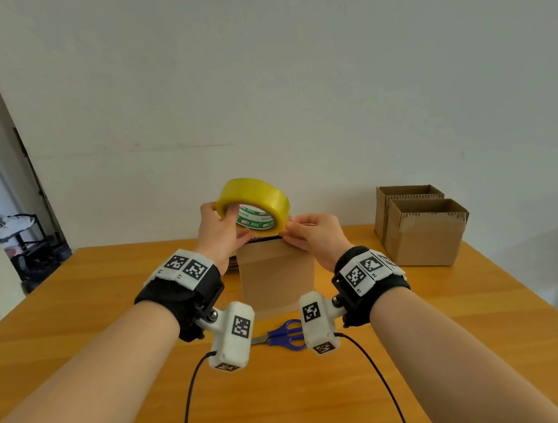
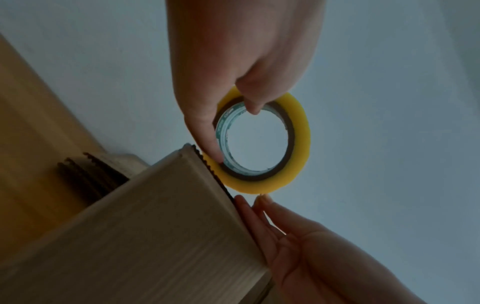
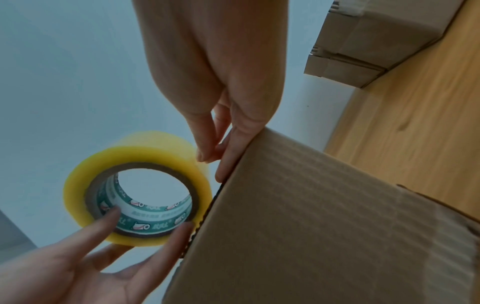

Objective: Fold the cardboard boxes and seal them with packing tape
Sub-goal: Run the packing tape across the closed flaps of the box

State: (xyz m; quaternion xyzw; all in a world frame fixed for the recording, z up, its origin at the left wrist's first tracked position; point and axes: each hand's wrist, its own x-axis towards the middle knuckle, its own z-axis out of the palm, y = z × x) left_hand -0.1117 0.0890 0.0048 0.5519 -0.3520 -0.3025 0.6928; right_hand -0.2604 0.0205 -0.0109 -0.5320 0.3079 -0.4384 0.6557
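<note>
Tape roll (image 1: pixel 253 206), yellow, green-printed core: held above the top of the cardboard box (image 1: pixel 277 277), gripped by the left hand (image 1: pixel 218 231) with thumb across the core and fingers on the outer winding. Right hand (image 1: pixel 314 237): fingertips pinched at the roll's lower edge, just beside the box's top corner; whether they hold the tape end cannot be told. Box stands upright mid-bench (image 1: pixel 111 332). Scissors (image 1: pixel 283 335), blue-handled, lie near the box's front. Two open boxes (image 1: pixel 420 227) stand well apart, far right by the wall.
</note>
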